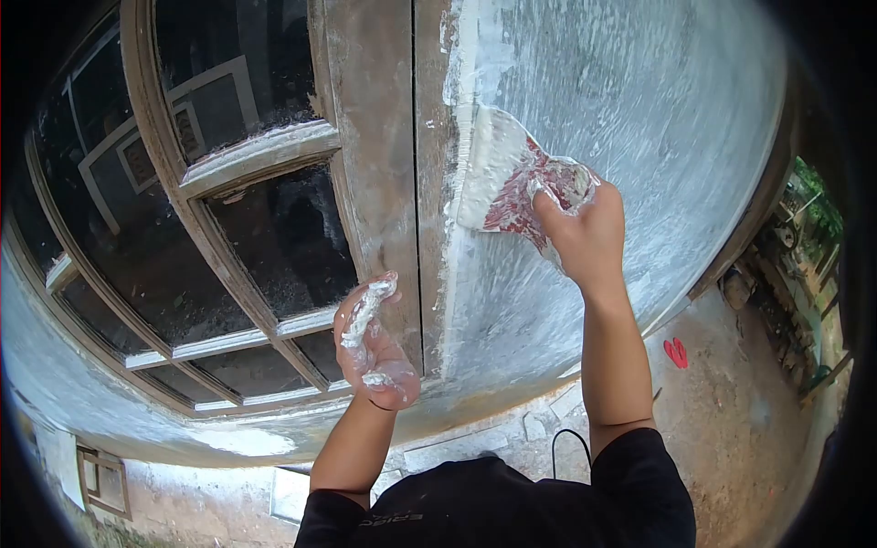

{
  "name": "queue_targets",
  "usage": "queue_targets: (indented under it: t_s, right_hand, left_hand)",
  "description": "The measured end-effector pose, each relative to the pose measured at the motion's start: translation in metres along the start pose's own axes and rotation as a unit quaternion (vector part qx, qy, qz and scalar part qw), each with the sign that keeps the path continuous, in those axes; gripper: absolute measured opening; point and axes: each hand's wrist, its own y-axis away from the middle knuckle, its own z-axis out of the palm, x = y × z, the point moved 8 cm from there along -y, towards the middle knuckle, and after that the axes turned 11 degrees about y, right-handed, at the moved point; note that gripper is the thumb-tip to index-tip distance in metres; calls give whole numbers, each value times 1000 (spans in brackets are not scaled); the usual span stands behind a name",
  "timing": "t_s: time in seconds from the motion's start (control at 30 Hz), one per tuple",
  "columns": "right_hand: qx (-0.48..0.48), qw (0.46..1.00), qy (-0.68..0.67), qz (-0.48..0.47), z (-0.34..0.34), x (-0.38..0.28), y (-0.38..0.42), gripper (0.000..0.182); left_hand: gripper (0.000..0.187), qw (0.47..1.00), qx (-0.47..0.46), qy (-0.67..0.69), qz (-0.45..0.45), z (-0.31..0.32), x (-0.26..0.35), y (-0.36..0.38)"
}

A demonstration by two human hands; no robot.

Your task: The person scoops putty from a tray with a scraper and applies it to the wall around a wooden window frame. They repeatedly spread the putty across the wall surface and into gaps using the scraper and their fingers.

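My right hand [585, 224] grips a red putty spreader [525, 187] coated with white putty. The spreader's wide edge lies against the strip of wall [603, 91] beside the wooden window frame [379, 137]. A band of fresh white putty [466, 64] runs up the wall along that frame. My left hand [376, 345] is held in front of the frame's lower part, holding no tool. Its fingers are loosely bent and apart from the thumb, with thick white putty smeared on them and on the palm.
Dark glass panes [283, 237] fill the wooden window on the left. Red flip-flops [675, 353] lie on the ground [713, 429] at the right. A thin black loop [572, 432] stands near my body. Stacked wood [776, 283] sits at the far right.
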Motion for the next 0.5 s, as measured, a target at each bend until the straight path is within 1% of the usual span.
queue_targets:
  t_s: [0.03,0.13,0.27,0.3,0.33,0.47,0.5]
  right_hand:
    - [13,1000,16,-17,-4,1,1,12]
    - [-11,1000,23,-7,-16,-6,2,11]
    - [-10,999,36,-17,-20,-20,3,13]
    - [10,990,127,-57,-17,-33,7,17]
    - [32,971,219,-96,-13,-48,11,21]
    - [38,963,253,-89,24,-72,22,27]
    - [24,968,243,-53,33,-73,22,29]
  left_hand:
    - [79,1000,-1,-6,1,2,0,0]
    - [77,1000,1,-27,14,8,0,1]
    - [76,999,10,-25,26,7,3,3]
    - [76,999,6,-29,24,6,4,3]
    - [76,999,3,-28,22,5,7,4]
    - [76,998,15,-56,21,-10,21,4]
    - [76,998,19,-60,25,-15,25,4]
